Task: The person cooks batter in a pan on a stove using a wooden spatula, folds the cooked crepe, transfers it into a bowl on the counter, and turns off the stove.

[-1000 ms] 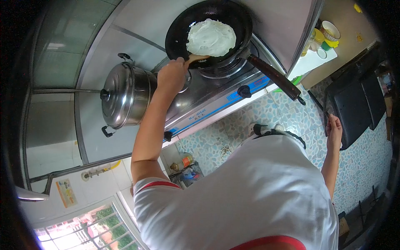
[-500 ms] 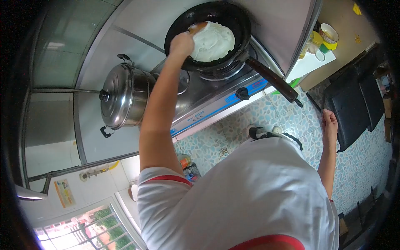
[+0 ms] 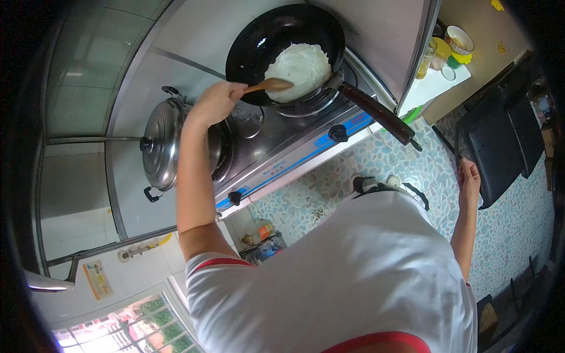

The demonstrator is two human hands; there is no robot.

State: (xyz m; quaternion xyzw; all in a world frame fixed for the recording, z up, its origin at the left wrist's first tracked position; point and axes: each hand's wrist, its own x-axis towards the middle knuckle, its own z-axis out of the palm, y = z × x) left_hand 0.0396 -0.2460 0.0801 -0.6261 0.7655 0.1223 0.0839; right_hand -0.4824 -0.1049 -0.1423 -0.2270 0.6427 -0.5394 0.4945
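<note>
My left hand (image 3: 218, 103) grips the handle of a wooden spatula (image 3: 275, 85), whose flat end rests on the lower left part of a round white food piece (image 3: 303, 69). This food lies in a dark wok (image 3: 250, 50) over the right burner of the gas stove (image 3: 276, 144). The wok's brown handle (image 3: 379, 113) points down and right, with no hand on it. Far to the right, my right hand (image 3: 469, 176) is closed beside a black chair (image 3: 491, 150); a thin dark thing is at its fingertips, too small to make out.
A lidded steel pot (image 3: 162, 144) stands at the stove's left. Beyond a panel at the upper right, jars (image 3: 438, 50) and a bowl (image 3: 459, 40) sit on a white surface (image 3: 435, 88). A bottle (image 3: 259, 231) is on the floor below the stove.
My left hand has moved from the wok's upper left side down and left, and the spatula now lies over the food's lower left. The food has shifted within the wok. The view has moved slightly.
</note>
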